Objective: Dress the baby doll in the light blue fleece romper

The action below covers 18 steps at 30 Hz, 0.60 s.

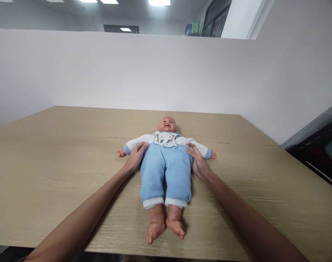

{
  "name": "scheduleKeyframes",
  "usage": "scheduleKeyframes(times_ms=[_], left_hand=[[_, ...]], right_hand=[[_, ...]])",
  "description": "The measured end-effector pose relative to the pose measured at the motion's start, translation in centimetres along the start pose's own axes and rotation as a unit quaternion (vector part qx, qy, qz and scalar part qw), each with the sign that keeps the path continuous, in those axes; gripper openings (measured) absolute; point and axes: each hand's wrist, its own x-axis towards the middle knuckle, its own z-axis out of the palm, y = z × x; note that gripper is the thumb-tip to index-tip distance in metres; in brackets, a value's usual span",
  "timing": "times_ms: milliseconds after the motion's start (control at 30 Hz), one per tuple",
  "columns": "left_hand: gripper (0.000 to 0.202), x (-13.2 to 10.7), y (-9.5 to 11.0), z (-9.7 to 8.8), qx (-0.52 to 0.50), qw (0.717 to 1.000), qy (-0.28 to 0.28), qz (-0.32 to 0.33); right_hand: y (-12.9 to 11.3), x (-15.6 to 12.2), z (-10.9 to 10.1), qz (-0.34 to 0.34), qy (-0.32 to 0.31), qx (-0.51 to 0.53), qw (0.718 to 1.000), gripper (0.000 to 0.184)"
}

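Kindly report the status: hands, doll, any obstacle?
Left hand and right hand touching doll, one each side. Doll face-up on table. No obstruction seen.

A plastic baby doll (pixel 167 156) in fleecy blue-and-white clothes (pixel 179 171) lies face-up mid-frame on a pale wood-grained table (pixel 86 153); the bare left hand (pixel 136 155) and bare right hand (pixel 199 162) touch its sides.

- A single head-worn camera looks forward and down from above the near edge of the table (pixel 73 163), which runs along the bottom of the frame.
- It faces the white wall (pixel 127 69) crossing the upper half, and takes in ceiling lights (pixel 159 2) along the top edge.
- The doll (pixel 166 167) fits whole at lower centre, feet toward the camera.
- The wearer's left hand (pixel 137 156) and right hand (pixel 199 162) reach in from the lower left and lower right.
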Motion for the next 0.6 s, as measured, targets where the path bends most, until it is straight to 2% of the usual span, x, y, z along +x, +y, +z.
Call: scheduleKeyframes(times_ms=[100, 267, 433, 600], left_hand=[[0.037, -0.2, 0.0, -0.5, -0.01, 1.0, -0.013, 0.0], [0.037, -0.7, 0.2, -0.8, 0.01, 1.0, -0.016, -0.007], [0.037, -1.0, 0.7, -0.6, 0.036, 0.999, -0.021, 0.011], [0.038, -1.4, 0.5, -0.1, 0.071, 0.997, -0.008, 0.03]], right_hand=[[-0.5, -0.1, -0.4, -0.021, -0.018, -0.032, 0.999, 0.058], [-0.6, -0.4, -1.1, -0.125, -0.043, -0.179, 0.975, 0.058], [-1.0, -0.6, -1.3, -0.112, -0.043, -0.193, 0.974, 0.065], [-1.2, -0.6, -1.7, -0.109, -0.052, -0.245, 0.962, 0.06]])
